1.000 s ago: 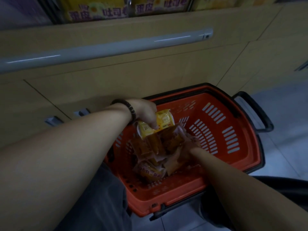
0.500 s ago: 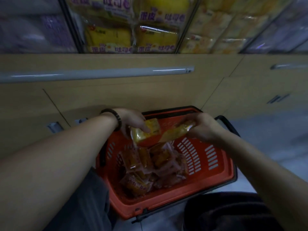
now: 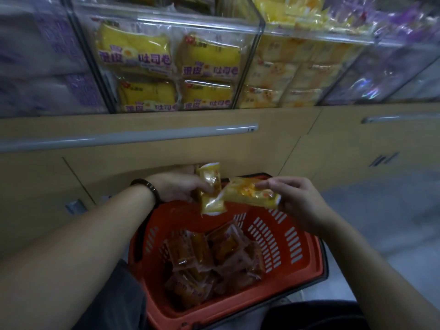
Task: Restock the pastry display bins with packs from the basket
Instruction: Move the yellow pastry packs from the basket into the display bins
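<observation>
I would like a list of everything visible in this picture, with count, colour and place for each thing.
cabinet: one, beige, across the middle
grey rails: two, on the cabinet front
display bins: several, clear, above the cabinet
binned packs: many, yellow in the middle, purple at both sides
basket: one, red with black rim, low centre
loose packs: many, count unclear, orange-brown, inside the basket
upright pack: one, yellow, above the basket's far rim
slanted pack: one, yellow-orange, right of it
bracelet: one, dark, left wrist
left hand: grips the upright pack
right hand: pinches the slanted pack
</observation>
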### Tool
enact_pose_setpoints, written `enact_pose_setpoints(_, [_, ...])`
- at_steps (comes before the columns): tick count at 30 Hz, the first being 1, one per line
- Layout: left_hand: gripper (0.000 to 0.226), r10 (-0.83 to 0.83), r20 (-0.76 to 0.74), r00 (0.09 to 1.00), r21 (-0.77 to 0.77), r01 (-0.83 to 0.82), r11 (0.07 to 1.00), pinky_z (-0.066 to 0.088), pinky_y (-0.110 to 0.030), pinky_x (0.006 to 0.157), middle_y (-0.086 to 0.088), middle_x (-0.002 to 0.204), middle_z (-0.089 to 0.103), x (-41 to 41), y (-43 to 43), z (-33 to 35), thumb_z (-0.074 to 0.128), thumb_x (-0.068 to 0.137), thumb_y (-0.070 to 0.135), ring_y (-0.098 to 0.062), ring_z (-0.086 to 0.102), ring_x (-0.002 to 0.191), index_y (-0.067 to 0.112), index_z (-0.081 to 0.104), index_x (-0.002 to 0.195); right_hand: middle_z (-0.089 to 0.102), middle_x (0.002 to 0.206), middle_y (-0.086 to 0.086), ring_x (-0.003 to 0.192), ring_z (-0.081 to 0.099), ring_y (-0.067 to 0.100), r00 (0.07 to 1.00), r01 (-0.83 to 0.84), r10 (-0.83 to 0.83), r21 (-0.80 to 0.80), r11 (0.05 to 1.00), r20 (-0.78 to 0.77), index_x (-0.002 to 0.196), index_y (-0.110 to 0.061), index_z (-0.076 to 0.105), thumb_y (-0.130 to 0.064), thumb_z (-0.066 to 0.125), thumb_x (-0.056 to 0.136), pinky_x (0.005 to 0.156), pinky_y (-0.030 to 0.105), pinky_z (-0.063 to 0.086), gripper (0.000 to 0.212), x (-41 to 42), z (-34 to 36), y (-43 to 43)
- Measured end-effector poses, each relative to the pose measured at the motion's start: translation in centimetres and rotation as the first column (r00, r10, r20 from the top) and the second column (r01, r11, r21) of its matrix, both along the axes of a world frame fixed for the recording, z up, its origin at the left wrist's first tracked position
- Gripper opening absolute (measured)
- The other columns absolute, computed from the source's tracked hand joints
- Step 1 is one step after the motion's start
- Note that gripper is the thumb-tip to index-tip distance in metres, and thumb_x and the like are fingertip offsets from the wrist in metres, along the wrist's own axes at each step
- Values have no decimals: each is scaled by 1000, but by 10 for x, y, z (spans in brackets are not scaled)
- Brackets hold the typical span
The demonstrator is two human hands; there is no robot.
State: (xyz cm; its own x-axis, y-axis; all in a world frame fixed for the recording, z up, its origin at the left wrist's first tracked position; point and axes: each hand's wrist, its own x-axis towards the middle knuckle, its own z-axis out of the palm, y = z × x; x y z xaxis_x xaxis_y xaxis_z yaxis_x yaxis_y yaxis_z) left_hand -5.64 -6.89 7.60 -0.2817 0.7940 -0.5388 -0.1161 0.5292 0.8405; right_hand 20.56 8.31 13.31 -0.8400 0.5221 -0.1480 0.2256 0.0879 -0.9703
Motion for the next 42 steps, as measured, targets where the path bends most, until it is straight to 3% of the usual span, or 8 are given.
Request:
enact_pose_setpoints(4, [74,31,99,995,119,-42,992,62,-49,91,-10,131,73,2,-2,7,86,84,2,-30,73,117,33,54,144,79,110,9,89,79,27,999,43,-43,54,998,-3,112,-21,80,-13,81,87,72,39,64,27,2,6,-4])
enact_pose_setpoints(8, [37,45,163,986,180,-74,981,61,-47,93,-9,124,77,15,-3,26,71,99,15,-26,74,114,19,63,135,72,126,-5,106,75,17,1000,31,-31,111,993,0,135,-38,69,-6,87,80,83,38,65,66,0,3,-3])
enact_pose_setpoints(17, [43,107,146,984,311,-148,939,62,-55,91,-21,128,73,31,-7,45,74,96,11,-39,73,115,5,57,136,77,106,-5,95,75,12,983,51,-108,349,936,147,126,-28,71,-44,92,73,83,42,65,59,1,12,-12])
enact_pose_setpoints(22, [35,212,64,975,354,-220,909,60,-58,97,-18,117,77,41,-9,61,76,96,20,-34,76,105,6,66,126,80,99,1,91,78,20,995,66,-76,155,986,61,105,-20,77,-25,84,86,86,51,63,20,5,23,-16])
enact_pose_setpoints(25, [29,242,64,968,378,-248,892,56,-54,104,-13,114,79,46,-12,71,80,93,19,-29,75,105,11,70,119,78,108,15,95,78,32,959,248,-259,-104,963,-111,115,-7,69,-12,81,87,86,54,63,31,6,33,-18])
enact_pose_setpoints(33, [29,268,203,942,545,-336,768,66,-49,75,-10,113,77,79,-14,101,79,91,9,-30,77,101,20,64,113,76,116,16,101,77,36,848,311,-445,-411,857,-288,125,-11,61,-15,89,79,80,46,63,54,-4,47,-34])
enact_pose_setpoints(37, [42,291,19,957,649,-233,724,62,-42,67,-17,112,73,88,-13,126,91,76,19,-31,76,91,15,63,107,79,108,7,98,77,28,842,401,-440,-184,897,-311,115,-17,70,-39,93,70,87,55,62,55,-5,60,-47])
enact_pose_setpoints(42, [46,367,-356,859,685,-28,728,65,-54,77,-6,106,78,80,-1,191,100,66,30,-28,76,98,22,68,99,64,124,-1,102,72,15,752,562,-384,217,798,-535,134,-47,56,-45,95,70,77,35,63,75,-6,98,-29])
